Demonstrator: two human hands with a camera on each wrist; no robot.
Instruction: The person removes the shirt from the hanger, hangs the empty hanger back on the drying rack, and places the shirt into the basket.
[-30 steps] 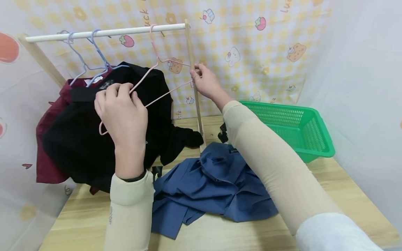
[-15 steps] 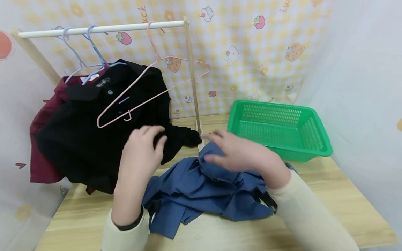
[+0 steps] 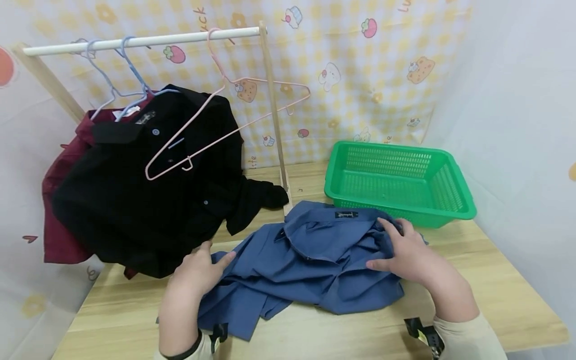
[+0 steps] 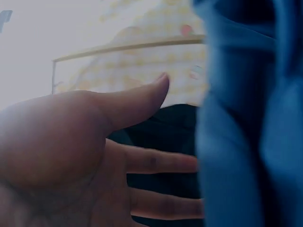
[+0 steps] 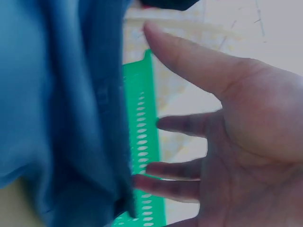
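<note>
The blue shirt point(image 3: 310, 280) lies on the surface point(image 3: 342, 336), in front of the green basket point(image 3: 462, 192) and off to its left, its long way running side to side; the right hand point(image 3: 407, 256) is at the end nearer the basket, the left hand point(image 3: 195, 274) at the far end; each grip is spread wide, no cloth pinched; room shows in front of the basket; the black shirt point(image 3: 148, 200) hangs well to its left.

A yellow-checked printed cloth point(image 3: 342, 115) hangs behind a pale wood-grain table point(image 3: 333, 332).
</note>
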